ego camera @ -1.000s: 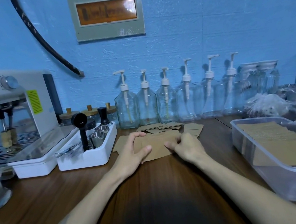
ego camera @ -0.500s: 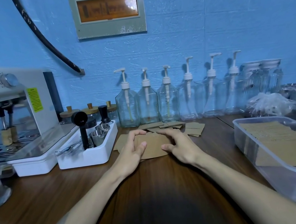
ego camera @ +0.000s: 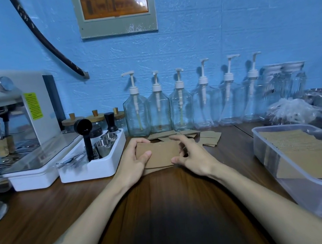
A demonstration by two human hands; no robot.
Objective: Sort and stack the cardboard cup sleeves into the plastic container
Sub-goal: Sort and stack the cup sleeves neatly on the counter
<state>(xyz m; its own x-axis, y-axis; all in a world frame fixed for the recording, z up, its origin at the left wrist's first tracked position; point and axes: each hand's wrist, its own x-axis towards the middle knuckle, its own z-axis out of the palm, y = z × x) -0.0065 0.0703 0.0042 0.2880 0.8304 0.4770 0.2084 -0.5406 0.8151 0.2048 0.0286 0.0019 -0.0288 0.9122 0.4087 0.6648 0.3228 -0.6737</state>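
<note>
Now I am in the gathering step: I square a small stack of cardboard cup sleeves (ego camera: 157,155) on the wooden counter (ego camera: 168,213) before it goes to the container. My left hand (ego camera: 132,162) holds the left end of the stack, the thumb on top and the fingers curled round the far edge. My right hand (ego camera: 191,156) holds the right end in the same way, with the thumb at the near corner and the fingers bent over the far side. So both hands pinch the stack from its two ends. The lowest sleeves stick out a little at the near edge, so I judge the stack is not yet even.

More loose sleeves (ego camera: 209,137) lie behind, near the row of glass pump bottles (ego camera: 158,112), and these are not sorted yet. The plastic container (ego camera: 318,201) stands well apart on my right and already holds a layer of flat sleeves (ego camera: 303,154).

For the next move, I think I must press the edges level, then lift the stack with a firm pinch so the thin pieces do not slide apart, and carry it right over the container wall. It should lie flat on the sleeves already there.
</note>
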